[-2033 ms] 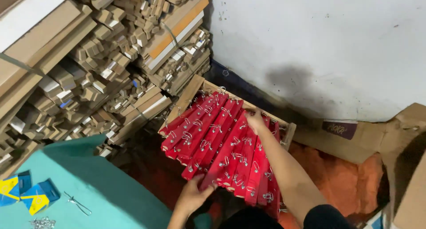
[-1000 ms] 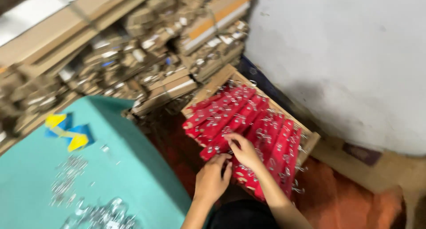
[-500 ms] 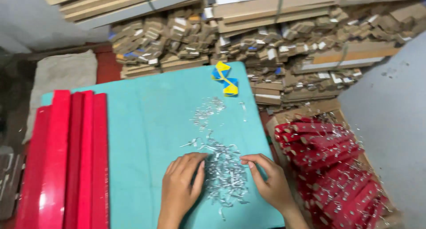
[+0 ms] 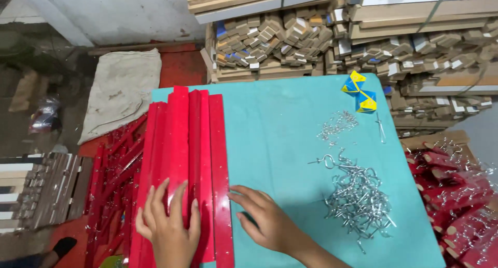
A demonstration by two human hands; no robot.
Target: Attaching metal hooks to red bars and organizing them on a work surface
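Left hand (image 4: 168, 221) flat on red strips (image 4: 187, 159), right hand (image 4: 264, 218) open, touching their edge

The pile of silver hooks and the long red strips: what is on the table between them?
In the head view, mostly bare teal table. Lower down, the right hand lies between the red strips and the pile of silver hooks, fingers touching the nearest strip.

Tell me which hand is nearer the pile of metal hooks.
Right. The right hand lies on the teal table just left of the hook pile; the left hand rests farther left on the red strips.
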